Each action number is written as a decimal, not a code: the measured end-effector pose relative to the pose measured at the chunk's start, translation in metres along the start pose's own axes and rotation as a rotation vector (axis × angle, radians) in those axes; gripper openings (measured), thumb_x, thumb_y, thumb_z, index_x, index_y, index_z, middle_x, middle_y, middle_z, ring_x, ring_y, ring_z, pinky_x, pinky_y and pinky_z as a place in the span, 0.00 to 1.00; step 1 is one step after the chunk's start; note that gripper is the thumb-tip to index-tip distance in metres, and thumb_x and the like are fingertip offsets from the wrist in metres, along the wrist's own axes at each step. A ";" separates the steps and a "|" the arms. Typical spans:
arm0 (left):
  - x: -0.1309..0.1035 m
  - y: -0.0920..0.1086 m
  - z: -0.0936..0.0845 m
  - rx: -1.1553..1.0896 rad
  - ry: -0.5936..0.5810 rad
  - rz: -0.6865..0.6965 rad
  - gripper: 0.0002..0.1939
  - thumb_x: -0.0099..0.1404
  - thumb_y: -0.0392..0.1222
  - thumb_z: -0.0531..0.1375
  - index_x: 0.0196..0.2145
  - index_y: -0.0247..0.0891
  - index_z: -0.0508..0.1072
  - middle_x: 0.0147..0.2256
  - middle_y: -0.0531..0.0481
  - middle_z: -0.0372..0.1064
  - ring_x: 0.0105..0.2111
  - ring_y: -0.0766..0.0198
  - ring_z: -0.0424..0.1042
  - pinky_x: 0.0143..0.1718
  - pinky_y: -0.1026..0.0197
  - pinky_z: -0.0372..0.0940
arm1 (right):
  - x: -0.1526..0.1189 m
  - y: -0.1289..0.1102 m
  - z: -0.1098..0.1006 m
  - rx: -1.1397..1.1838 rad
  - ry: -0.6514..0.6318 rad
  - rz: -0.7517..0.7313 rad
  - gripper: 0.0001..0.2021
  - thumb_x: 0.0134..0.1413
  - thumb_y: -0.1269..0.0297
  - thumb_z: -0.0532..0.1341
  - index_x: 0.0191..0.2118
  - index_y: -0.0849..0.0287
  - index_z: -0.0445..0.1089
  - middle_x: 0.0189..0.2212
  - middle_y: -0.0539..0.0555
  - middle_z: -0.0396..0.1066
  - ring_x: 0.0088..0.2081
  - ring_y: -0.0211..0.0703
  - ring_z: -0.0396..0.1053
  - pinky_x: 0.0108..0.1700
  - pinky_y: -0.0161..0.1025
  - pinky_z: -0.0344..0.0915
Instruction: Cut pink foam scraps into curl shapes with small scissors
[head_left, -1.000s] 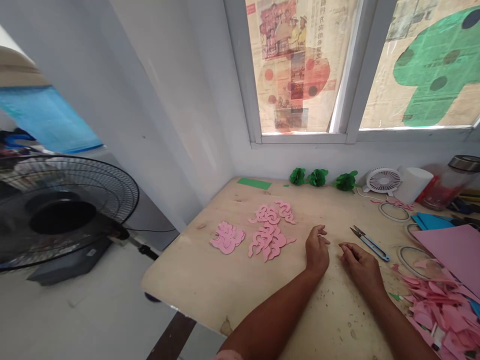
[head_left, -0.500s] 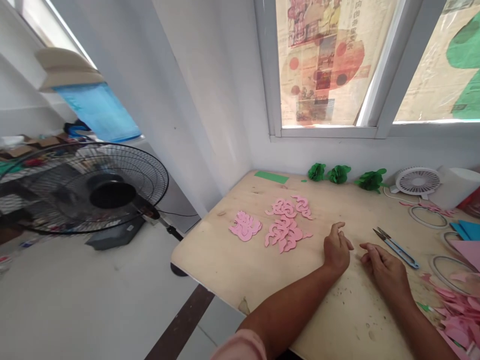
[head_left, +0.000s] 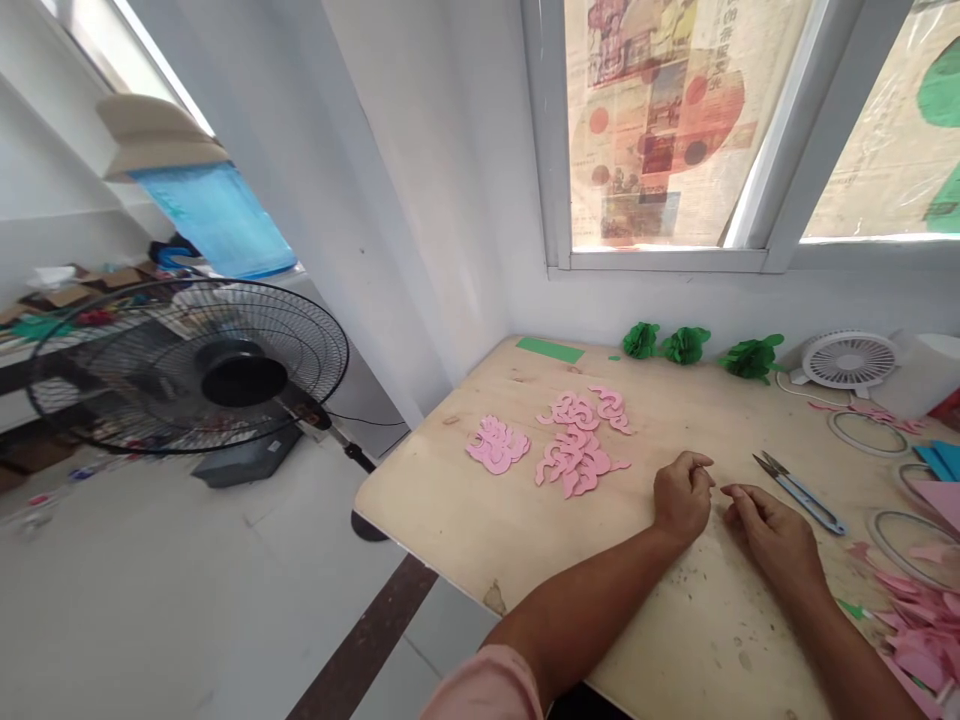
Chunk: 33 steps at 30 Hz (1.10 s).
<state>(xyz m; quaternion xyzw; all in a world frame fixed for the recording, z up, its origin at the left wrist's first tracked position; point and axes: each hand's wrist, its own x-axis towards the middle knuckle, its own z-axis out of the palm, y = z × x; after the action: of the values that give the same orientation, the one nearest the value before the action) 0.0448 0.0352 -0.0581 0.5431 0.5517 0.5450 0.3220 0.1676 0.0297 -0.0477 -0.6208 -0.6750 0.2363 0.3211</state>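
My left hand [head_left: 683, 497] rests on the wooden table with its fingers curled in, and nothing shows in it. Close by on the right, my right hand [head_left: 776, 540] is also closed, its fingertips pointing at the left one across a narrow gap. No object is seen between them. Thread snips [head_left: 799, 493] with light-blue handles lie just beyond the right hand. Left of my left hand are pink scroll-shaped paper cutouts, in a larger cluster [head_left: 577, 460] and a smaller pile [head_left: 498, 445].
Green paper flowers [head_left: 684, 345] and a green strip [head_left: 550, 349] lie along the wall. A small white fan [head_left: 849, 360], grey rings [head_left: 870, 432] and pink scraps [head_left: 926, 635] are at the right. A large black fan [head_left: 244, 375] stands off the table's left side.
My left hand's fingers have curled in more and its wrist has turned. The right hand keeps nearly the same pose. The whole view has shifted slightly.
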 end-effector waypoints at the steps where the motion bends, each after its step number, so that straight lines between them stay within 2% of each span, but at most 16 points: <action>1: -0.001 0.002 0.000 0.027 0.000 0.033 0.16 0.60 0.32 0.47 0.41 0.37 0.70 0.26 0.51 0.71 0.27 0.67 0.70 0.34 0.64 0.65 | 0.000 0.000 0.000 -0.006 0.000 0.000 0.18 0.51 0.53 0.51 0.35 0.57 0.73 0.22 0.52 0.74 0.25 0.46 0.69 0.27 0.38 0.60; 4: -0.001 0.013 -0.008 0.125 -0.041 0.144 0.16 0.60 0.32 0.48 0.42 0.38 0.70 0.28 0.51 0.72 0.29 0.67 0.70 0.35 0.65 0.64 | 0.000 0.000 0.000 -0.016 -0.006 -0.007 0.18 0.52 0.53 0.50 0.36 0.57 0.73 0.22 0.52 0.73 0.24 0.45 0.69 0.27 0.38 0.60; 7: 0.010 0.029 -0.034 0.292 -0.123 0.220 0.16 0.60 0.33 0.49 0.42 0.39 0.71 0.32 0.50 0.73 0.31 0.67 0.70 0.36 0.66 0.64 | 0.000 0.001 0.001 -0.002 -0.012 -0.012 0.18 0.53 0.53 0.50 0.36 0.58 0.72 0.21 0.52 0.73 0.23 0.45 0.68 0.26 0.37 0.59; 8: 0.015 0.033 -0.048 0.383 -0.143 0.211 0.15 0.60 0.33 0.50 0.42 0.40 0.71 0.35 0.51 0.73 0.33 0.67 0.70 0.36 0.66 0.64 | 0.000 0.001 0.001 0.005 -0.012 -0.011 0.18 0.53 0.53 0.50 0.36 0.58 0.72 0.21 0.52 0.73 0.24 0.45 0.68 0.27 0.37 0.59; 10: 0.025 0.038 -0.083 0.651 -0.175 0.094 0.13 0.60 0.36 0.52 0.41 0.44 0.71 0.36 0.54 0.73 0.35 0.68 0.70 0.37 0.68 0.63 | 0.000 0.000 0.001 0.004 -0.020 0.011 0.18 0.53 0.53 0.50 0.35 0.58 0.72 0.22 0.52 0.73 0.23 0.44 0.68 0.27 0.37 0.59; 11: 0.030 0.038 -0.102 0.707 -0.166 0.052 0.13 0.59 0.37 0.53 0.41 0.44 0.71 0.37 0.53 0.72 0.36 0.67 0.70 0.38 0.67 0.62 | 0.000 -0.001 0.001 0.000 -0.026 0.025 0.18 0.53 0.53 0.50 0.35 0.58 0.72 0.22 0.52 0.73 0.23 0.44 0.68 0.27 0.37 0.59; 15: 0.032 0.023 -0.176 0.884 -0.105 -0.116 0.13 0.59 0.37 0.52 0.40 0.40 0.71 0.39 0.48 0.71 0.39 0.62 0.69 0.38 0.62 0.61 | 0.000 -0.005 0.001 -0.028 -0.035 0.062 0.17 0.52 0.53 0.50 0.35 0.57 0.72 0.23 0.51 0.73 0.24 0.44 0.68 0.27 0.36 0.59; 18: 0.023 0.010 -0.212 1.001 -0.079 -0.230 0.13 0.58 0.37 0.53 0.41 0.38 0.70 0.40 0.44 0.70 0.40 0.58 0.68 0.39 0.60 0.60 | -0.001 -0.006 0.001 -0.049 -0.025 0.055 0.18 0.52 0.53 0.50 0.35 0.56 0.73 0.23 0.51 0.73 0.25 0.44 0.69 0.26 0.36 0.58; 21: 0.015 0.001 -0.223 1.068 -0.095 -0.280 0.12 0.59 0.39 0.52 0.40 0.38 0.71 0.41 0.43 0.70 0.42 0.57 0.67 0.40 0.59 0.59 | -0.001 -0.007 0.002 -0.056 -0.017 0.038 0.17 0.52 0.54 0.50 0.34 0.56 0.73 0.22 0.51 0.73 0.23 0.43 0.68 0.25 0.36 0.58; 26: 0.017 -0.003 -0.213 1.115 -0.117 -0.280 0.13 0.60 0.45 0.52 0.39 0.40 0.71 0.42 0.44 0.69 0.45 0.55 0.65 0.43 0.57 0.57 | -0.003 -0.009 0.001 -0.070 -0.001 0.029 0.17 0.51 0.53 0.50 0.31 0.56 0.72 0.21 0.51 0.72 0.23 0.43 0.68 0.26 0.36 0.58; 33: 0.027 -0.005 -0.212 1.094 -0.110 -0.316 0.07 0.58 0.40 0.54 0.33 0.40 0.70 0.39 0.46 0.71 0.43 0.57 0.66 0.41 0.58 0.58 | -0.003 -0.008 0.001 -0.069 0.001 0.025 0.17 0.52 0.54 0.50 0.34 0.57 0.72 0.22 0.51 0.73 0.24 0.44 0.69 0.27 0.36 0.59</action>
<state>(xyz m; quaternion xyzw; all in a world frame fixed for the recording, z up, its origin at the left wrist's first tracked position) -0.1626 0.0082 -0.0147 0.5693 0.8103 0.0964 0.0999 0.1613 0.0257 -0.0433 -0.6400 -0.6747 0.2169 0.2968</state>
